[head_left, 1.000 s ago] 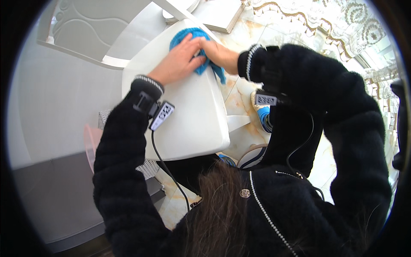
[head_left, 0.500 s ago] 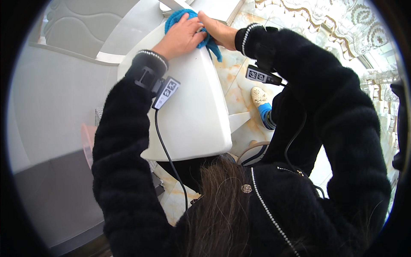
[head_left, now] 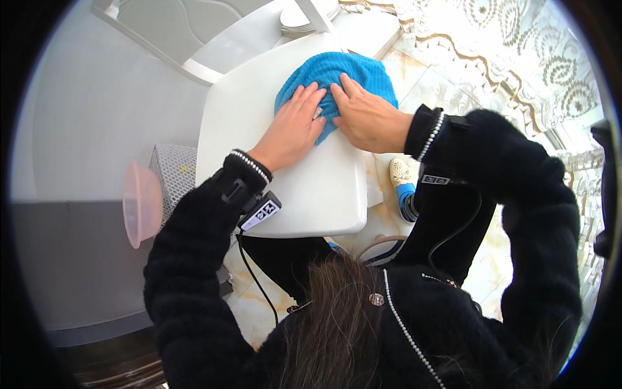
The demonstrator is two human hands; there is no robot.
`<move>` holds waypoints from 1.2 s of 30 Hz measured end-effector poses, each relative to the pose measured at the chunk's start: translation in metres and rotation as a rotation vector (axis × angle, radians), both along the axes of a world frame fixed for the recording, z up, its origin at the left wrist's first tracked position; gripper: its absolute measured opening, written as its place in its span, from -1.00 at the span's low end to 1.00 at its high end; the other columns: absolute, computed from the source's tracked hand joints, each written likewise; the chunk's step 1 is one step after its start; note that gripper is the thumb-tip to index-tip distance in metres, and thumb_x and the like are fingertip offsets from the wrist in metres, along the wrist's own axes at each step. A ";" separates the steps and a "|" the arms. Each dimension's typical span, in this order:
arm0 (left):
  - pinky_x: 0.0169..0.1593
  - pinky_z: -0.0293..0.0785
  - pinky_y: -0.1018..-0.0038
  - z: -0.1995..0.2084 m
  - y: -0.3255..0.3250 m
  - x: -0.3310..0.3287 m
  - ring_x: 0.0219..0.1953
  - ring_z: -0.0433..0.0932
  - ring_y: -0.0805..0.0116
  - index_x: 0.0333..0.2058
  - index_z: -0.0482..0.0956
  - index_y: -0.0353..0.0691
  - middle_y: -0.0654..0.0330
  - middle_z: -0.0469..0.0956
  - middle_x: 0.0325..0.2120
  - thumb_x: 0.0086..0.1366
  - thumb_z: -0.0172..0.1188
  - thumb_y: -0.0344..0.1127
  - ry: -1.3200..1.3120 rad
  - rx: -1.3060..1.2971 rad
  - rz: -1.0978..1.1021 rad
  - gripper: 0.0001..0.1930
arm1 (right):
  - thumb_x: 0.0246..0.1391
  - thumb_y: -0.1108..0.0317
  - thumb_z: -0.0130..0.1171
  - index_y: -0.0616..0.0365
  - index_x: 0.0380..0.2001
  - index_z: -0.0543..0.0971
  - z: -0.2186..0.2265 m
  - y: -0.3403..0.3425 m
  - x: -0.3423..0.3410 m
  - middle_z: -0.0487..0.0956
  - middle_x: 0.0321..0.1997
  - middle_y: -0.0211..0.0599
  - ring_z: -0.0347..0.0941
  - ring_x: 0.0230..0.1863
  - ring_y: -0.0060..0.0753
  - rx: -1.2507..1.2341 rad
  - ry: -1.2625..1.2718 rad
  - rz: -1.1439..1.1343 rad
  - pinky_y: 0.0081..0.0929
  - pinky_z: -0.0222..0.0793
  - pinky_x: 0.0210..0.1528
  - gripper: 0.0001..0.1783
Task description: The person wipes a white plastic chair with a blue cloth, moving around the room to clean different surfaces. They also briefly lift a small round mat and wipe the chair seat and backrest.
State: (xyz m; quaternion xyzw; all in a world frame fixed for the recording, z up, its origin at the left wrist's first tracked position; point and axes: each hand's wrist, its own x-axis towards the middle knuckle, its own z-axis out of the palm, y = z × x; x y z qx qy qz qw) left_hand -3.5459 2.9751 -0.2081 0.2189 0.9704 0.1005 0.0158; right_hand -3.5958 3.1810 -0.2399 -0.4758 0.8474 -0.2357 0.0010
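Both hands on the blue cloth, which lies bunched and wrinkled over the far part of the white chair seat [head_left: 304, 204]. Left hand [head_left: 293, 129] palm down, fingers extended forward over the near-left part of the cloth [head_left: 343, 63]; right hand [head_left: 370, 120] also palm down, fingers pointing inward and forward, fingertips close to those of the left. Neither is clenched — both press flat, the cloth under them rather than gathered in a fist. Cloth spreads ahead of the fingers and out past the seat's edge on the right hand's side. Bare seat nearer the body than both hands, and to the left of the left hand. Small tagged device [head_left: 260, 212] strapped at the left wrist, black cable [head_left: 257, 282] running down from it; a similar unit [head_left: 436, 179] below the right wrist. Well left of the left hand, lower down: a pink basin [head_left: 142, 206], tilted on its side, just beside a metal mesh basket [head_left: 175, 170]. Beyond the hands, a white stack of thin pieces [head_left: 299, 27], kind unclear. Below the right wrist, a pale shoe [head_left: 400, 170] on marbled floor tiles [head_left: 411, 71]; lace curtain [head_left: 518, 48] farther off, ahead and right.
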 end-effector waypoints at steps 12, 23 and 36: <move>0.32 0.09 0.29 -0.009 -0.143 -0.077 0.28 0.19 -0.02 0.19 0.22 -0.30 -0.13 0.23 0.20 0.31 -0.02 -0.27 -0.087 0.058 0.286 -0.50 | 0.31 0.18 -0.26 0.29 0.23 0.29 0.018 -0.067 -0.094 0.20 0.35 0.09 0.04 0.41 -0.04 0.210 0.149 0.027 -0.26 -0.07 0.43 -0.46; 0.29 0.14 0.37 -0.004 -0.110 -0.150 0.28 0.23 0.02 0.32 0.03 -0.30 -0.15 0.21 0.25 0.34 -0.04 0.16 -0.097 0.179 0.188 -0.22 | 0.18 0.27 -0.12 0.47 0.27 0.09 0.014 -0.129 -0.155 0.23 0.31 0.15 0.15 0.35 -0.03 0.252 0.069 0.073 -0.27 0.02 0.39 -0.33; 0.25 0.19 0.27 -0.026 -0.216 -0.132 0.17 0.33 0.06 0.18 0.32 -0.15 0.00 0.41 0.10 0.37 -0.12 -0.06 -0.004 0.006 0.313 -0.52 | 0.27 0.12 -0.20 0.41 0.27 0.09 0.023 -0.219 -0.161 0.30 0.21 0.16 0.29 0.21 0.04 0.586 0.012 0.186 -0.27 0.16 0.29 -0.34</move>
